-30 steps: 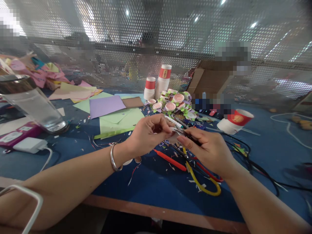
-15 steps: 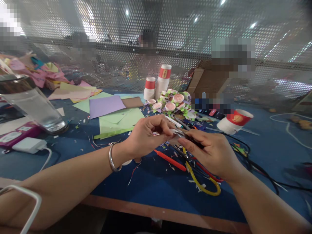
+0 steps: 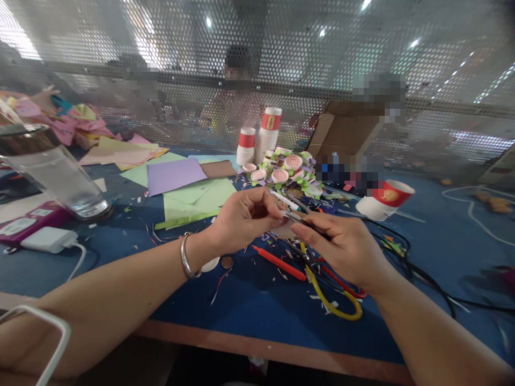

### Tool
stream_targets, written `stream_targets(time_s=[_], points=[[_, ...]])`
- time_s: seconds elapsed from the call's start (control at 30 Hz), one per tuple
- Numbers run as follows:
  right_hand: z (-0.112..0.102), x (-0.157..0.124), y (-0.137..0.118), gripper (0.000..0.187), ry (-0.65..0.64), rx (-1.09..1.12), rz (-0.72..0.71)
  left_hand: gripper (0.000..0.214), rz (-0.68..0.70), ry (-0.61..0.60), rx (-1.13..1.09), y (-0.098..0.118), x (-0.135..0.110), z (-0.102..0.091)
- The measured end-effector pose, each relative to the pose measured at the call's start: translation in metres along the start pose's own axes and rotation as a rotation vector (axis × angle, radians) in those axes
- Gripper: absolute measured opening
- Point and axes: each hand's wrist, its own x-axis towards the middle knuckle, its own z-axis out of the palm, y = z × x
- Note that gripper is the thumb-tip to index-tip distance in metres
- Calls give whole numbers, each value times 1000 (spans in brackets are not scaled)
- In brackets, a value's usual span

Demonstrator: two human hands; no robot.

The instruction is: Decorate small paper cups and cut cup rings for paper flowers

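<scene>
Thumb and fingers of my left hand (image 3: 251, 220) pinch a small piece of white paper (image 3: 284, 213). My right hand (image 3: 341, 246) is closed around scissors, whose metal blades (image 3: 295, 216) point left and meet the paper; the handles are mostly hidden in my palm. Beneath the hands lie a red-orange pen (image 3: 279, 262) and scissors with yellow and red handles (image 3: 352, 313). A white marker (image 3: 285, 200) rests just behind my fingers. Small paper scraps are scattered around. A round brown disc (image 3: 227, 262) lies near my left wrist.
Behind my hands is a heap of round paper pieces (image 3: 281, 174) beside stacked paper cups (image 3: 267, 136). A tilted cup (image 3: 386, 199) and black cables (image 3: 426, 281) are at right. Coloured sheets (image 3: 173, 176), a glass bottle (image 3: 60, 171) and a purple power strip (image 3: 30, 225) occupy the left.
Both hands stay close together, with only a slight shift left in view. The scissor blades and the white paper have changed angle a little between the fingers.
</scene>
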Motion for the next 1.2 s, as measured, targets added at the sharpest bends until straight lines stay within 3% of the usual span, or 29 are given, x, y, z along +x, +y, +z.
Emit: stream_targets(time_s=[0.3, 0.77, 0.97, 1.2], points=[[0, 0, 0, 43, 0, 20, 2, 22, -52, 5, -45, -1, 0, -2], [3, 2, 3, 44, -34, 72, 23, 19, -22, -7, 19, -2, 1, -2], [0, 3, -2, 46, -34, 68, 42, 23, -64, 1, -85, -4, 2, -3], [3, 3, 4, 51, -93, 263, 89, 28, -94, -16, -182, -6, 3, -6]])
